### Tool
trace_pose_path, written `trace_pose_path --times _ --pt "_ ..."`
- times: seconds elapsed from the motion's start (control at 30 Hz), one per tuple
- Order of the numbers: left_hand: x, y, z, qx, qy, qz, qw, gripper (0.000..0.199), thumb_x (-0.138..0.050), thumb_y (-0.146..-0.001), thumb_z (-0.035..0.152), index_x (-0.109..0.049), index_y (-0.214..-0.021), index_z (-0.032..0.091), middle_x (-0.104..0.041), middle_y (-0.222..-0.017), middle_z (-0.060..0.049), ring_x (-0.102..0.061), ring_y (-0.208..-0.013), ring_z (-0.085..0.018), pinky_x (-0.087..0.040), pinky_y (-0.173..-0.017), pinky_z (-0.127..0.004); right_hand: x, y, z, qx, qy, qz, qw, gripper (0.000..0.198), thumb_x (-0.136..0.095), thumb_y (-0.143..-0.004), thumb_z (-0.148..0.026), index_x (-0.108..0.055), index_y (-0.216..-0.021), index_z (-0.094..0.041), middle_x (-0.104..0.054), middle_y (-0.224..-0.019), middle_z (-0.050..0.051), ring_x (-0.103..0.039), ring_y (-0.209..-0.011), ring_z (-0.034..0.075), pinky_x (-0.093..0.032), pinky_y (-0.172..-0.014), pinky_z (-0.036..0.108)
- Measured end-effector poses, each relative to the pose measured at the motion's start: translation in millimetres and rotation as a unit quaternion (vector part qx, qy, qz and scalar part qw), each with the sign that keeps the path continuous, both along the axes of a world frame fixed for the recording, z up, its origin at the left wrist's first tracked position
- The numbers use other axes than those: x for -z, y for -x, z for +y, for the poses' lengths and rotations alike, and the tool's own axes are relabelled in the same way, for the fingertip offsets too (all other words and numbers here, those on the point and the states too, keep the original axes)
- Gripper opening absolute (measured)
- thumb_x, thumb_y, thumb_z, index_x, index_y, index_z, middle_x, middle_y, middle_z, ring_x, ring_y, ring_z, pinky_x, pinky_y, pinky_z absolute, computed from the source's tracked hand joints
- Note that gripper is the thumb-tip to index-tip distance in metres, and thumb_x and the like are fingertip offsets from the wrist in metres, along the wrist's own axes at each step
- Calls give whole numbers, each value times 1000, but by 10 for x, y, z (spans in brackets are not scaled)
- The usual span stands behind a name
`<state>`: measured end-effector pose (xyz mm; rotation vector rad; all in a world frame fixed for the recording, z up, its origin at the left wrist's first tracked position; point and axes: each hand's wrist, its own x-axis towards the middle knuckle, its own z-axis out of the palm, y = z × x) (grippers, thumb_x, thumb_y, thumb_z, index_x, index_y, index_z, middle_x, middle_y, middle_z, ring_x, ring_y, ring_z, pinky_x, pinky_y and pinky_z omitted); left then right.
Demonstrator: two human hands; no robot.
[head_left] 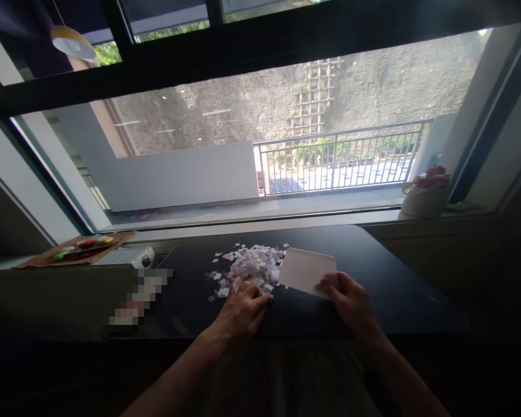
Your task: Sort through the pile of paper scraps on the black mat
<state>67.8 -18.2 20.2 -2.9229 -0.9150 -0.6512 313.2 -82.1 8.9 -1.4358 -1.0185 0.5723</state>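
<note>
Paper scraps point(254, 265) lie mostly heaped on the bench point(386, 278), some left scattered, the right hand point(351, 298) holding a card point(306, 269), the left hand's point(243, 307) grip at the near edge hard to tell.

We slant our left forearm point(180, 368) and right forearm point(402, 370) forward and inward. Our left hand point(244, 306) is turned palm down with its fingers loosely curled, while our right hand point(351, 298) is closed in a pinch, its thumb point(332, 289) on top.
</note>
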Motion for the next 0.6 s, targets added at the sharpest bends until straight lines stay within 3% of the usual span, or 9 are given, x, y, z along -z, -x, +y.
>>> trace_pose_path --times 0.17,0.33,0.5,0.6 --pt "91 176 19 17 -4 -40 999 24 -50 -85 18 -67 -99 26 -64 -94 -5 -58 -93 -21 -28 -107 -55 -2 41 -7 -38 -15 -48 998 18 -60 -73 -36 -61 -76 -19 -66 -72 3 -63 -70 21 -48 -65 31" --pt "172 235 57 -12 -19 -95 995 24 -49 -86 23 -65 -103 24 -65 -95 -5 -59 -95 -22 -31 -105 -52 -12 81 17 -34 -20 -74 996 20 -62 -74 -36 -63 -81 -18 -68 -77 4 -63 -75 22 -48 -68 32" --pt "175 197 43 -31 -17 -121 992 16 -50 -84 23 -66 -84 22 -65 -88 -5 -59 -88 -22 -38 -99 -51 -37 90 -6 -88 -5 -73 993 19 -60 -76 -36 -62 -82 -18 -68 -78 4 -64 -75 21 -48 -69 32" --pt "156 190 18 -34 -16 -123 992 14 -50 -83 22 -64 -80 21 -65 -87 -5 -58 -89 -22 -39 -98 -50 -41 107 2 -82 -8 -74 994 20 -61 -75 -36 -61 -82 -17 -67 -77 5 -63 -74 21 -48 -68 33"
